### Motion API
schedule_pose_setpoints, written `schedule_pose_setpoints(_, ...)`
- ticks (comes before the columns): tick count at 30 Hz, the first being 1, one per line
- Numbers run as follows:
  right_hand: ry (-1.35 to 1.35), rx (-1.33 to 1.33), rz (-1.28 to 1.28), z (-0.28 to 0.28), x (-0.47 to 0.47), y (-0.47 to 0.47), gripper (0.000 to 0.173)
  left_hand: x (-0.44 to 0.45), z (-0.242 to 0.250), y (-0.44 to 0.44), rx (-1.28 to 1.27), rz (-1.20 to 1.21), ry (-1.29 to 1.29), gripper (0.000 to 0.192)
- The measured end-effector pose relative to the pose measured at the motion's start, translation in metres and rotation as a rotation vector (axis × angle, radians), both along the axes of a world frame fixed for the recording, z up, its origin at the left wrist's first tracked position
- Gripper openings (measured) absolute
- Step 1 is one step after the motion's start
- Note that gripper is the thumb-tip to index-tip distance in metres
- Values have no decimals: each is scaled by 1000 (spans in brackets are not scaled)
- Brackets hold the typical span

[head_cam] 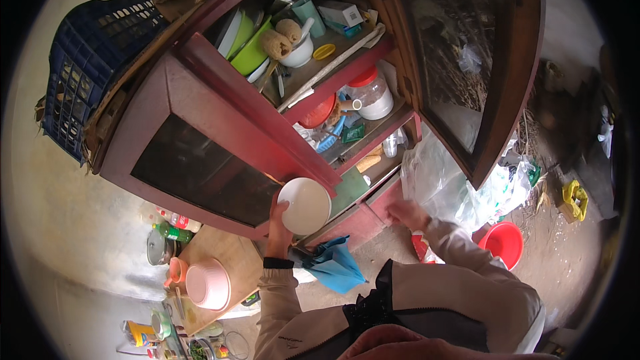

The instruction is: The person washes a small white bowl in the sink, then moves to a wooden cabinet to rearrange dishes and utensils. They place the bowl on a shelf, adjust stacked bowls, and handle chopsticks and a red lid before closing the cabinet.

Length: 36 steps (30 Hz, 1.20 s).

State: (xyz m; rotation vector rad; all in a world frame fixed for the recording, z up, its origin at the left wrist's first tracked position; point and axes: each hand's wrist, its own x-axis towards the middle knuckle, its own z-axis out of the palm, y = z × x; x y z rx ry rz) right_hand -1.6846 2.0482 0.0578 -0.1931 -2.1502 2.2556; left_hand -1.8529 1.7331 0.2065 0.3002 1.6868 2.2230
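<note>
My left hand point(280, 227) grips a white bowl point(306, 206) by its rim, thumb on the near side. The bowl is in front of a red wooden cabinet point(200, 82), its pale inside facing me. My right hand point(410, 214) is blurred beside the cabinet's lower front, and its fingers are not clear. The right-hand glazed door point(505, 70) stands swung out. On the top shelf are green bowls point(252, 45), dried loofahs point(276, 44), a white mortar point(299, 54) and a teal cup point(309, 16). Below them sits a red-lidded jar point(372, 97).
A blue plastic crate point(82, 65) rests on top of the cabinet. At lower left, a pink basin point(207, 284) is on a wooden board point(240, 255). A folded blue umbrella point(337, 265) lies below the bowl. Plastic bags point(450, 185) and a red bucket point(502, 245) are at right.
</note>
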Motion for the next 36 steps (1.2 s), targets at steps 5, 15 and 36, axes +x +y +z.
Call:
schedule_pose_setpoints(5, 257, 5, 38, 37, -99, 16, 26, 55, -6, -31, 11, 11, -61, 65)
schedule_pose_setpoints(15, 200, -4, 161, 17, -234, 45, 24, 164, -1, -99, -24, 163, -115, 70)
schedule_pose_setpoints(36, 639, 569, -250, 48, -276, 27, 19, 289, -62, -195, 77, 887, -224, 39)
